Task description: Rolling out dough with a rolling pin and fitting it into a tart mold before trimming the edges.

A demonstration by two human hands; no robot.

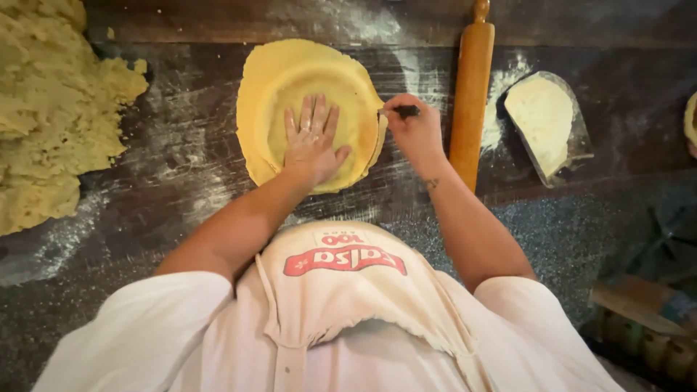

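Note:
A round sheet of yellow dough (290, 69) lies on the dark floured table (181, 160), draped over a round form with its edge hanging out. My left hand (312, 138) presses flat on the middle of the dough, fingers spread. My right hand (414, 127) is at the dough's right edge, closed around a small dark-handled knife (405, 111) whose tip touches the rim.
A big heap of crumbly yellow dough (51, 109) fills the left of the table. A wooden rolling pin (472, 87) lies just right of my right hand. Further right a metal scoop holding flour (544, 120) rests. Boxes (646, 319) sit low at the right.

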